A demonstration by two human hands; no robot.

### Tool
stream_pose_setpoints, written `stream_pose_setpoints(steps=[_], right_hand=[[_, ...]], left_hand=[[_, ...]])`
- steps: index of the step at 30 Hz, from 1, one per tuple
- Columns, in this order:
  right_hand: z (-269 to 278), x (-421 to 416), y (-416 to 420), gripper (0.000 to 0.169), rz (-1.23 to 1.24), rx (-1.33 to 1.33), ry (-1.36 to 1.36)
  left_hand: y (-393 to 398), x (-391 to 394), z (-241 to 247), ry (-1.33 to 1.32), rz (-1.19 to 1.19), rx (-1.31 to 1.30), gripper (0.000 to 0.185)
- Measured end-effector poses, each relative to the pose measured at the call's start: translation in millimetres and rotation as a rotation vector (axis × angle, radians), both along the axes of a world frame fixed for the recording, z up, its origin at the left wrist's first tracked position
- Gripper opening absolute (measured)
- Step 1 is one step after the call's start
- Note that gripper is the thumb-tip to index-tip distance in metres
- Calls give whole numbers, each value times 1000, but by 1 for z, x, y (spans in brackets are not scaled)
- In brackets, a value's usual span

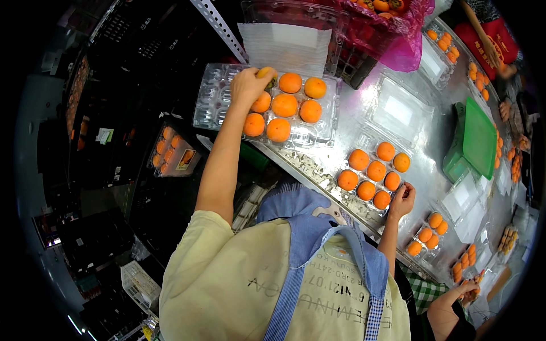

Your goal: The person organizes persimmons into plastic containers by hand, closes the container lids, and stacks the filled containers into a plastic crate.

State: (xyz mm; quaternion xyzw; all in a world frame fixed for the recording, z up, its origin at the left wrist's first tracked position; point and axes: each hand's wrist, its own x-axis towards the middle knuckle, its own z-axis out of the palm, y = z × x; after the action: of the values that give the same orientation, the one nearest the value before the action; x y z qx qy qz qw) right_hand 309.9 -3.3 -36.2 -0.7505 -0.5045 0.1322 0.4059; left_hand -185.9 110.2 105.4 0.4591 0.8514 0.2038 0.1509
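Note:
My left hand [249,87] holds a persimmon [267,73] with its green calyx showing, above the far left part of a clear plastic tray [324,134]. Several orange persimmons [284,105] sit in that tray's cups. My right hand [402,200] is at the right edge of a second clear tray [356,138], its fingers curled close to the rim; whether they grip it is unclear. This tray also has several persimmons [376,171] in its cups, and its hinged lid [401,111] lies open behind it.
A pink plastic bag [401,47] of persimmons covers a dark crate behind the trays. A green plastic box [477,138] stands on the metal table [409,236] at right. More filled trays lie farther along. Other people's hands [471,287] work at the right. A perforated metal post [224,30] rises at upper left.

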Motion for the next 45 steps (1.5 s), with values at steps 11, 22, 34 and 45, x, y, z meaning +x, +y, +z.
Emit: stream_pose_setpoints(steps=[11,22,34,45], right_hand=[[0,-1,0,11,-3,22,9],[1,-1,1,12,-15,-17,12],[6,-5,1,12,-24,-9,16],[12,8,11,13,-106,0,566]], left_hand=[[-63,34,22,-1244,-267,523,62],[-90,126,37,-611,-522,343,63],[-110,165,9,-1106,-582,64,37],[-127,167,-11,-1543,-253,-287,24]])
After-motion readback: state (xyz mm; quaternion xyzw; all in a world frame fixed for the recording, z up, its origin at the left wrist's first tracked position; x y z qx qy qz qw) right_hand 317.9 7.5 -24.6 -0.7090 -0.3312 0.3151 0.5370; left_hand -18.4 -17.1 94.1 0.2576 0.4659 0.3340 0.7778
